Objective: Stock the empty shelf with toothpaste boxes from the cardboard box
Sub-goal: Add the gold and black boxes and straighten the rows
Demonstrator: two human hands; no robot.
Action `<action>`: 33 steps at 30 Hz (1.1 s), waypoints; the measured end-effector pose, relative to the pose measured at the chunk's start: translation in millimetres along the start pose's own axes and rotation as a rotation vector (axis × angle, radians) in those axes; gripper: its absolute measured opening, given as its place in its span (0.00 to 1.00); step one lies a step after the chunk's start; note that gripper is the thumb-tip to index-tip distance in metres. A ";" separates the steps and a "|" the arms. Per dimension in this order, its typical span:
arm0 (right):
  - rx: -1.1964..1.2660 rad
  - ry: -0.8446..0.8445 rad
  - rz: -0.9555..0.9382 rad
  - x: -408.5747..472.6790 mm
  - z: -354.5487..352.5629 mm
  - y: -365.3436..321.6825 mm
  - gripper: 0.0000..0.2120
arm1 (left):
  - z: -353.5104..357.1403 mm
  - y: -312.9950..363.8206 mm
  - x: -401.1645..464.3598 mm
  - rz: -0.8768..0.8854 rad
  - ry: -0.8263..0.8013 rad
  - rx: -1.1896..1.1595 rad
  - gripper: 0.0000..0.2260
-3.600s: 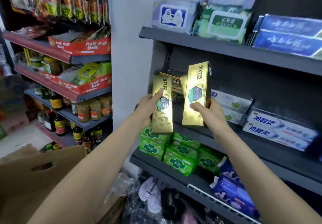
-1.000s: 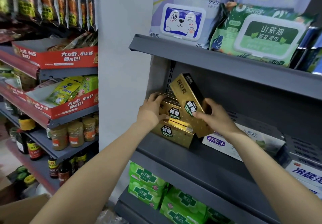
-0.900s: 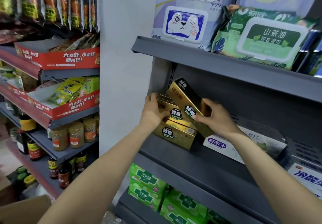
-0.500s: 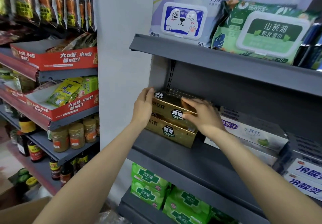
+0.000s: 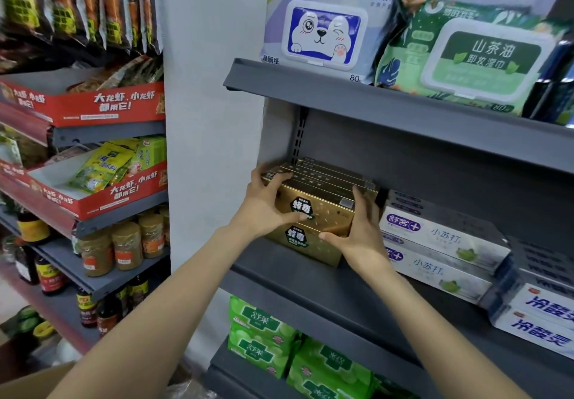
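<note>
**Both hands on the gold toothpaste stack**

The gold toothpaste boxes (image 5: pixel 316 212) lie stacked flat at the left end of the grey middle shelf (image 5: pixel 310 287), against the white wall at their 9 o'clock. The left hand (image 5: pixel 264 209) holds the stack's left end, its fingers (image 5: pixel 273 178) spread over the top edge and its thumb pressed on the front face by the black label. The right hand (image 5: pixel 360 234) holds the right end, fingers straight and together along the side, thumb on the lower box's front. Just beside the stack, at 3 o'clock, sit white toothpaste boxes (image 5: pixel 441 243), two high. Wet-wipe packs (image 5: pixel 320 32) stand on the shelf above, at 12 o'clock; green packs (image 5: pixel 264 336) fill the shelf below, at 6 o'clock. A corner of the cardboard box (image 5: pixel 34 381) shows at 7 o'clock.
</note>
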State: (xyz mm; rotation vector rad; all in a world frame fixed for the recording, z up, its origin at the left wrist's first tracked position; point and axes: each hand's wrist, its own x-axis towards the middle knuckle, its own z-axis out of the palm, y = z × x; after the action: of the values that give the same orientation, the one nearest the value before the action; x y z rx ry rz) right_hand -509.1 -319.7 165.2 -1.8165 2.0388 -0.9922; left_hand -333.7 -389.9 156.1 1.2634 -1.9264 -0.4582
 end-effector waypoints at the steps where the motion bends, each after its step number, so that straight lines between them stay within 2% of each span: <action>1: 0.040 0.022 0.011 -0.3 3.9 -0.7 0.50 | -0.8 -0.1 0.9 -0.004 -0.003 -0.001 0.38; 7: 0.180 0.122 0.063 2.8 16.8 -1.3 0.53 | -11.7 0.5 8.8 -0.060 -0.048 -0.045 0.47; 10: 0.233 0.143 0.051 2.2 18.0 1.7 0.52 | -16.3 3.5 11.6 -0.088 -0.112 0.010 0.47; 11: 0.253 0.138 0.041 2.3 18.1 2.9 0.52 | -17.4 4.9 12.4 -0.109 -0.123 0.065 0.46; 13: 0.252 0.095 0.022 3.5 15.3 5.8 0.53 | -17.0 9.0 15.3 -0.085 -0.106 0.400 0.47; 15: 0.251 0.030 0.023 6.3 9.3 11.1 0.53 | -13.7 17.9 19.7 0.071 -0.122 0.728 0.50; 16: 0.292 0.015 0.027 7.0 4.3 13.0 0.53 | -11.1 24.4 22.3 0.143 -0.175 0.778 0.51; 20: 0.657 0.078 0.122 23.2 -20.0 13.6 0.36 | -2.2 47.8 36.8 0.182 -0.414 0.684 0.50; 23: 0.539 0.097 0.255 53.0 -22.2 11.6 0.29 | -2.9 53.1 47.2 0.159 -0.490 0.654 0.50; 25: 0.510 0.069 0.422 66.7 -16.1 6.3 0.27 | -2.8 50.7 48.7 0.174 -0.489 0.663 0.50; 27: 0.552 0.036 0.512 73.0 -9.5 4.7 0.23 | -0.8 47.6 47.1 0.199 -0.460 0.676 0.50; 33: 0.572 0.041 0.484 79.9 -4.1 12.0 0.19 | 0.6 45.9 48.1 0.217 -0.432 0.663 0.50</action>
State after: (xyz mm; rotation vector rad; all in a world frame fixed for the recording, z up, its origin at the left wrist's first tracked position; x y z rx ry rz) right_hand -537.0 -393.8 181.3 -0.9668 1.8205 -1.2823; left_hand -372.2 -412.4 205.2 1.4029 -2.6890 0.0469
